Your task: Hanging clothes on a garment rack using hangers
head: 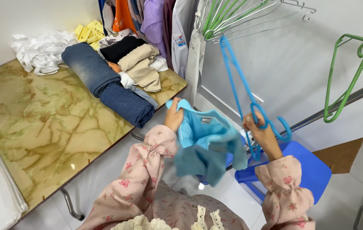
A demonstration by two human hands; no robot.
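— Holding the light blue shirt (207,142) up by its collar, the person's left hand (173,117) is closed around the fabric near the neckline, above the blue plastic stool (309,168). Does that grip look firm?

— The fingers are pinched shut on the cloth, yes. The garment sags below in loose folds, so it looks soft and light, likely to slip or bunch unless held at the collar or shoulder seam.

— And the right hand (263,132)?

— It is curled shut around the hook of a blue hanger (249,91), which tilts up and to the left. The hanger seems stiff and thin, easy to steer from the hook, though its arms could snag the cloth.

— Where is all this relative to the table?

— Just off the edge of the marbled yellow table (41,127), where rolled jeans (109,85) and folded clothes (141,61) lie. A green hanger (347,76) hangs on a rail at right, well apart from both hands.
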